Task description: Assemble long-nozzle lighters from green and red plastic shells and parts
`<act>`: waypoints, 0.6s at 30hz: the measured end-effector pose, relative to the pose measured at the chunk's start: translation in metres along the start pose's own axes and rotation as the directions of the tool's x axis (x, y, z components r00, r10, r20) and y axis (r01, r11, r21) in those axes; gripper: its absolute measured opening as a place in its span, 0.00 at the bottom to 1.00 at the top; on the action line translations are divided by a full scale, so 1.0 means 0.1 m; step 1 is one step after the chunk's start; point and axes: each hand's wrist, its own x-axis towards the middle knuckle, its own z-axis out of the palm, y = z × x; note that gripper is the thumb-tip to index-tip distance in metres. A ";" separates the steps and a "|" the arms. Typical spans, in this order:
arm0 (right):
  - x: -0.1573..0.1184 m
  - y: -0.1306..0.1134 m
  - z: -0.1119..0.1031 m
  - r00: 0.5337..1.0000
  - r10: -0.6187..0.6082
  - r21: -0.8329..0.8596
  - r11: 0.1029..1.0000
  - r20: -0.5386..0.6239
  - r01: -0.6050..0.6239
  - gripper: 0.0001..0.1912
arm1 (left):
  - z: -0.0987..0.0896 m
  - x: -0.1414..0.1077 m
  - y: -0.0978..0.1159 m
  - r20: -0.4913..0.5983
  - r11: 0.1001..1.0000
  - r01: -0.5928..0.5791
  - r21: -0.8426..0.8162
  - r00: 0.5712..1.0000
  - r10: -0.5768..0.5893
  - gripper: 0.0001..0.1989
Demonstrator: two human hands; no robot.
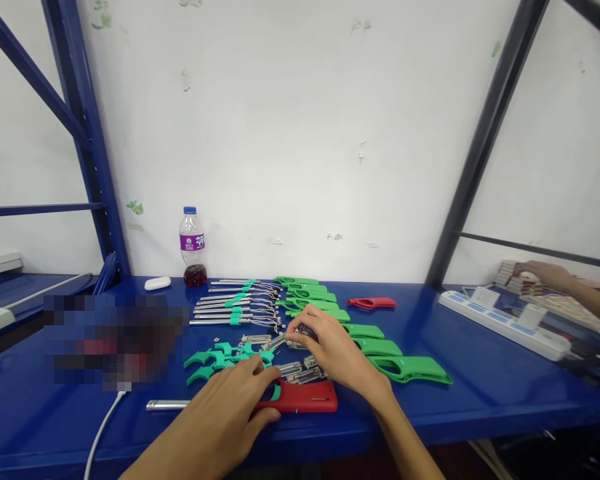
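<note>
One-handedly gripping one red plastic lighter [311, 398], half-curling left hand [236, 401]; curling right hand [333, 339] over something unclear [307, 331]; facing one clear bottle [191, 259] of dark-red liquid [195, 276].

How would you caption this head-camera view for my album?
Left hand on a red lighter, right hand by small clear parts.

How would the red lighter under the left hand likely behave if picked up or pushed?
The red lighter will probably feel stiff, given its straight metal tube. Its broad, flat-looking handle should slide rather than roll, and the shiny metal could be slippery.
</note>
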 end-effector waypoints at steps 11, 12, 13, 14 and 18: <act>-0.07 -0.20 -0.11 0.996 -0.085 0.170 0.982 0.015 0.082 0.09 | -0.09 0.11 -0.12 -0.372 0.987 -0.139 0.083 0.914 0.160 0.20; -0.07 -0.22 -0.12 0.995 -0.094 0.182 0.979 0.020 0.089 0.08 | -0.09 0.11 -0.11 -0.439 0.983 -0.177 0.039 0.881 0.176 0.19; -0.07 -0.24 -0.12 0.995 -0.100 0.188 0.978 0.020 0.094 0.08 | -0.09 0.11 -0.11 -0.492 0.976 -0.220 -0.003 0.850 0.190 0.18; -0.07 -0.26 -0.13 0.995 -0.102 0.191 0.977 0.015 0.098 0.08 | -0.09 0.10 -0.10 -0.535 0.964 -0.261 -0.038 0.820 0.201 0.16; -0.08 -0.29 -0.13 0.993 -0.112 0.214 0.970 -0.024 0.115 0.09 | -0.08 0.09 -0.06 -0.653 0.924 -0.375 -0.076 0.719 0.238 0.11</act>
